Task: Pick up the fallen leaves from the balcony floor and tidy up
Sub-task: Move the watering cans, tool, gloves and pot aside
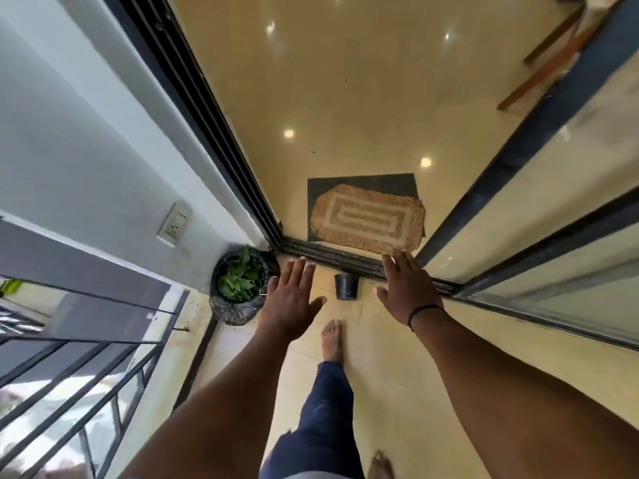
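Both hands reach forward near the middle of the frame, palms down and empty. The left hand point(293, 299) has its fingers spread and straight, thumb pointing toward the centre. The right hand point(408, 292) is likewise spread flat, with a thin black band point(423, 314) around its wrist.

Green leaves point(239, 277) sit heaped inside a round bin lined with a black bag point(235, 311), left of centre, just beside the left hand and against the pale wall point(86, 140). The right hand is well apart from the bin. No loose leaves can be made out on the cream balcony floor point(397, 375).

Between the two hands, a little above them in the frame, a small black pot point(346, 285) lies on the floor close to the dark sliding-door track point(345, 261). Beyond the track, upper centre, a woven doormat point(368, 218) rests on a dark underlay on glossy indoor tiles. A wall socket point(174, 224) shows at left, a metal railing point(79, 368) at lower left. A bare foot point(332, 340) and a blue trouser leg point(325, 420) stand below the hands
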